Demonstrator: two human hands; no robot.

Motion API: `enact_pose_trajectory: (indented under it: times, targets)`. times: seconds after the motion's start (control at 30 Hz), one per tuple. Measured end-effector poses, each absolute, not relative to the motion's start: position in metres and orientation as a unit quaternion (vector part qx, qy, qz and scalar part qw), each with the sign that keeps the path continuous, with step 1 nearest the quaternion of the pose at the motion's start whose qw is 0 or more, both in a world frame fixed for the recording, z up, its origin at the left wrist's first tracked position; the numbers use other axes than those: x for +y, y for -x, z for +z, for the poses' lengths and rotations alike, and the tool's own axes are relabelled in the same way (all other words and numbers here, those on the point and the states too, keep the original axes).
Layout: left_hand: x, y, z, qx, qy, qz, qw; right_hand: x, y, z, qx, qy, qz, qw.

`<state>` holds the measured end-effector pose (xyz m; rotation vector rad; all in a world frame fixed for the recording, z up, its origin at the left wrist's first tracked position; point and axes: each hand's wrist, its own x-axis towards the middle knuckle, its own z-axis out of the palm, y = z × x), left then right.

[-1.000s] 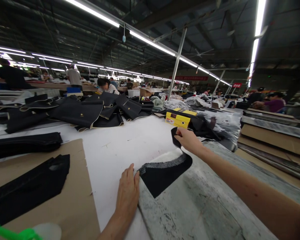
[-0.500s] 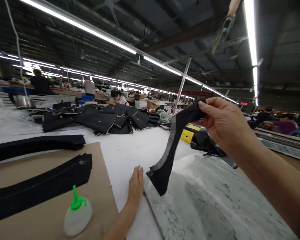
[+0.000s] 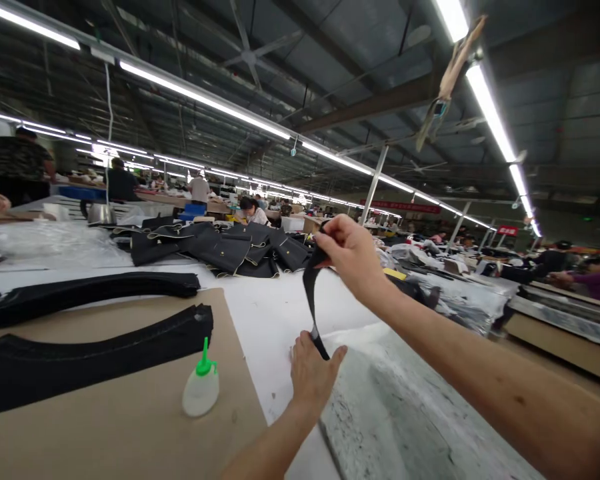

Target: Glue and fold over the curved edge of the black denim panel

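My right hand (image 3: 353, 260) pinches the upper end of a curved black fabric strip (image 3: 310, 290) and holds it up above the table. The strip hangs down in a bow, and its lower tip reaches my left hand (image 3: 314, 373). That hand has its thumb spread away from its fingers, with the strip's tip between them; whether it touches the strip I cannot tell. Left of it, a squeeze bottle (image 3: 201, 393) with a green nozzle stands on a brown board (image 3: 145, 433). Two stacks of curved black fabric pieces, a near stack (image 3: 105, 350) and a far stack (image 3: 95, 293), lie beyond the bottle.
A pale, marked stone-like slab (image 3: 405, 400) lies at right on the white table (image 3: 250, 303). Black panels with pale edges (image 3: 220, 247) are heaped at the back, beside clear plastic sheeting (image 3: 45, 243). A yellow object (image 3: 395, 274) shows behind my right forearm. Several people work farther off.
My right hand has brought the strip left and slightly lower, turning it more edge-on. My left hand has moved right to its lower end, thumb now spread. The view has shifted.
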<state>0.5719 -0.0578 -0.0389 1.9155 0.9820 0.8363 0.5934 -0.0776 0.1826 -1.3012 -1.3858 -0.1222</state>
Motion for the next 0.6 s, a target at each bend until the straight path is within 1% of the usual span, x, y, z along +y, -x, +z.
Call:
enact_pose_trajectory:
  times: [0.1,0.27,0.33,0.4,0.5,0.6]
  targets:
    - [-0.063,-0.575,-0.065,0.372,-0.774,0.31,0.408,-0.076,-0.563,0.188,-0.633,0.55,-0.086,0.538]
    - [-0.069,-0.558,-0.11,0.321,-0.805,0.275,0.417,-0.081,-0.557,0.2,-0.612,0.545,-0.099,0.564]
    - [-0.064,-0.552,-0.117,0.308,-0.81,0.269,0.421,-0.078,-0.569,0.198,-0.602,0.547,-0.121,0.569]
    - [-0.059,-0.548,-0.12,0.291,-0.818,0.265,0.418,-0.07,-0.583,0.192,-0.602,0.567,-0.14,0.545]
    - [-0.055,-0.545,-0.124,0.268,-0.833,0.266,0.405,-0.058,-0.593,0.189,-0.6,0.609,-0.132,0.502]
    - [-0.055,-0.543,-0.128,0.254,-0.84,0.273,0.395,-0.054,-0.581,0.198,-0.59,0.603,-0.115,0.525]
